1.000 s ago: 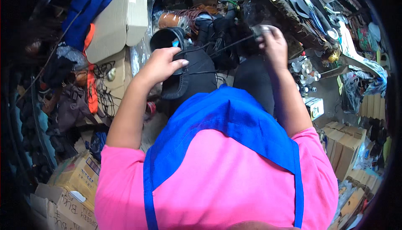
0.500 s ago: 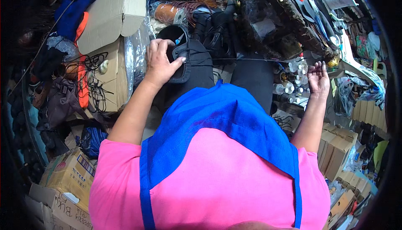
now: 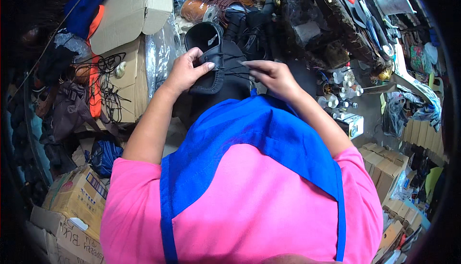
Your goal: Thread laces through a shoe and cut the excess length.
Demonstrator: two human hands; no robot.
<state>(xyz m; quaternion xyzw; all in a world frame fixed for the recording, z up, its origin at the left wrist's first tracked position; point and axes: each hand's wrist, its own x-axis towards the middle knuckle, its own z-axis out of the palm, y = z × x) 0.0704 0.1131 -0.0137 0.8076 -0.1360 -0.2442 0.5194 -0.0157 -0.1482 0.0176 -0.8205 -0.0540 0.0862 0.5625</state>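
Observation:
A black shoe [image 3: 209, 85] rests on my dark-clad lap, its round opening tilted up toward the far side. My left hand [image 3: 188, 72] grips its near-left edge, thumb on top and fingers curled over the rim. From the shoe's side runs a thin black thread [image 3: 231, 56], loosely curved across the dark cloth. Just right of the shoe, my right hand [image 3: 274, 77] is closed in a pinch, with the thread at its fingertips. Exactly where the thread passes between those fingers is hard to make out.
An opened cardboard box [image 3: 126, 84] with tangled black cords stands at the left. Beyond my knees lie an orange thread spool [image 3: 194, 10] and a rough dark wooden block [image 3: 343, 21]. Several small bottles [image 3: 338, 91] stand at the right, near stacked cardboard pieces [image 3: 382, 168].
My right hand has come in from far right to beside the shoe, and the thread, stretched straight before, now hangs slack. My left hand keeps its grip on the shoe.

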